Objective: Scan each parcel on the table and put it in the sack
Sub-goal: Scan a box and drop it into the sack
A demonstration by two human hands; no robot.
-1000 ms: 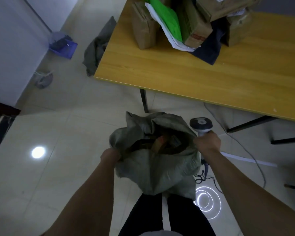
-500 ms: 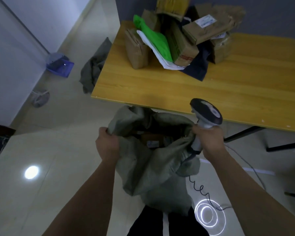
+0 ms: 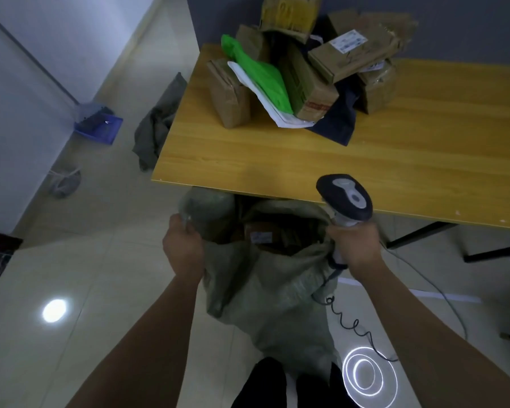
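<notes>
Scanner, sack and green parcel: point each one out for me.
scanner (image 3: 346, 195), head view, top of its dark head
sack (image 3: 265, 278), head view, front wall below the mouth
green parcel (image 3: 262, 75), head view, middle of the bag

Woven sack, wood-grain table, glossy floor

Looked matt and coarse; smooth, satin yellow laminate; polished tile mirroring lamps; brown cardboard parcels, slick green plastic mailer.
</notes>
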